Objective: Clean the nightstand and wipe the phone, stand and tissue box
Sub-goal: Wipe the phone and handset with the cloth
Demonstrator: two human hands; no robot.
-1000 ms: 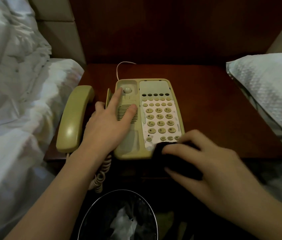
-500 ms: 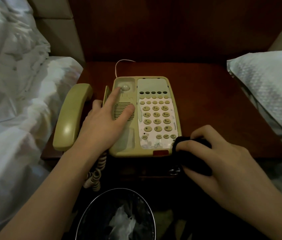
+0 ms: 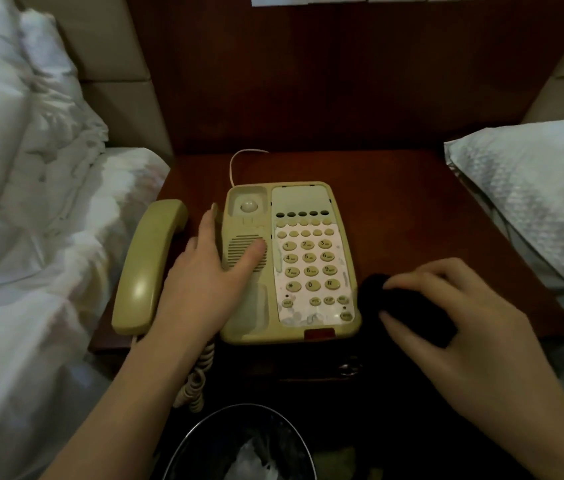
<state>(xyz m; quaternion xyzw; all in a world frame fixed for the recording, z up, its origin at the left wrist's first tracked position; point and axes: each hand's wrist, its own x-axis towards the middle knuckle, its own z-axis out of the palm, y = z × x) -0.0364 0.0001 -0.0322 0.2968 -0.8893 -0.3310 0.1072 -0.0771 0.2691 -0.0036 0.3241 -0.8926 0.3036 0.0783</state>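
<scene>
Bedding [image 3: 31, 237] lies at the far left; beside it the handset [image 3: 147, 268] rests off its cradle on the tabletop [image 3: 412, 209]. Left hand [image 3: 204, 282] presses flat, fingers straight, on the phone [image 3: 291, 265], steadying it. Right hand [image 3: 453, 320] has its grip curled round a dark cloth [image 3: 374, 289] touching the phone's right edge. Wiping looks underway; neither stand nor tissue box is visible, so they likely remain.

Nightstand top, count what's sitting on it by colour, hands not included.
Beige: 2, the phone base and the handset
Black: 1, the cloth under the right hand
Total: 3
</scene>
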